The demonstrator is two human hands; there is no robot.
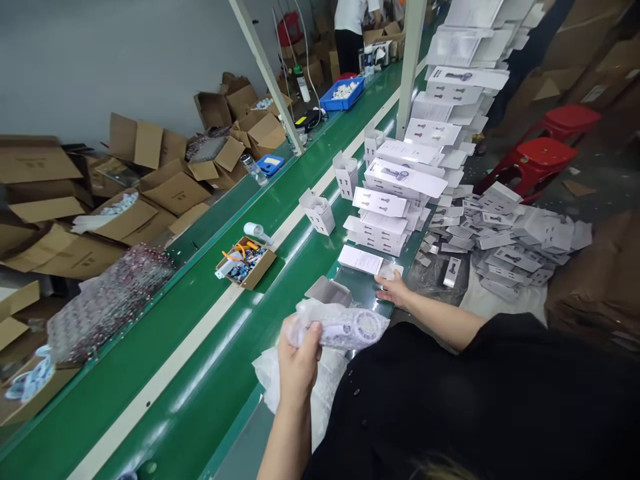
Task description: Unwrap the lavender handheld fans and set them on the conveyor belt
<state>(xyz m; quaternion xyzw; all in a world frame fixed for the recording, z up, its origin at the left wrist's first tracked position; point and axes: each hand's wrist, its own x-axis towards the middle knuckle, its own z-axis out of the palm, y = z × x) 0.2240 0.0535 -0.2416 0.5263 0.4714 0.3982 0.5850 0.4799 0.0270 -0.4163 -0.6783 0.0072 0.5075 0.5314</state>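
Observation:
My left hand (pixel 299 350) is closed around a handheld fan (pixel 345 331) in a clear bubble-wrap sleeve, its round head pointing right. My right hand (pixel 393 289) is at the bench edge, its fingers on a small translucent plastic packet (pixel 389 270). Just beyond that packet lies a flat white printed box (pixel 360 259). An open white carton (pixel 329 291) stands behind the wrapped fan. Under my left hand, more bubble-wrap sleeves (pixel 327 383) are heaped at the bench edge, partly hidden by my forearm.
Stacked white fan boxes (pixel 385 200) rise along the right side, with upright open boxes (pixel 317 212) beside them. On the green conveyor (pixel 200 347) sits a small carton (pixel 260 268) of parts. Red stools (pixel 543 160) stand right; brown cartons (pixel 175 190) line the left. A person (pixel 349 30) works far off.

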